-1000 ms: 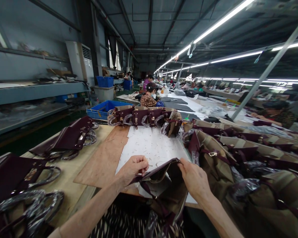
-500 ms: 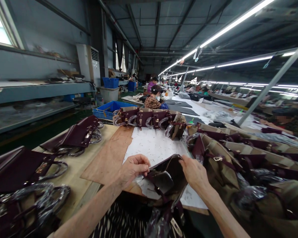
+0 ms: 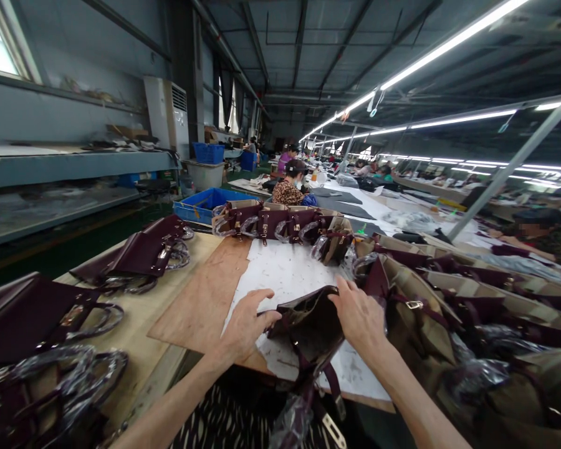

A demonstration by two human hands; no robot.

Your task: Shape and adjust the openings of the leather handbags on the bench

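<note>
A dark maroon handbag (image 3: 308,349) with a tan lining stands at the table's front edge, its mouth gaping towards me. Its straps and gold-coloured buckle hang down at the front, partly wrapped in clear plastic. At the left end of the bag's rim, my left hand (image 3: 250,321) is open, thumb and fingers apart, with the thumb tip at the rim. My right hand (image 3: 362,315) grips the right end of the rim, its fingers over the edge; the far side of this grip is hidden.
Finished-looking maroon bags (image 3: 140,252) lie on the left, and several more bags (image 3: 280,224) line the back. Open tan-lined bags (image 3: 421,305) crowd the right. White paper (image 3: 280,268) and a brown board (image 3: 196,299) cover the table. Beyond are a blue crate (image 3: 201,206) and a co-worker (image 3: 287,190).
My left hand has gone from a pinch to spread fingers. The right hand has moved slightly left and up along the rim, and the bag's mouth has narrowed and shifted.
</note>
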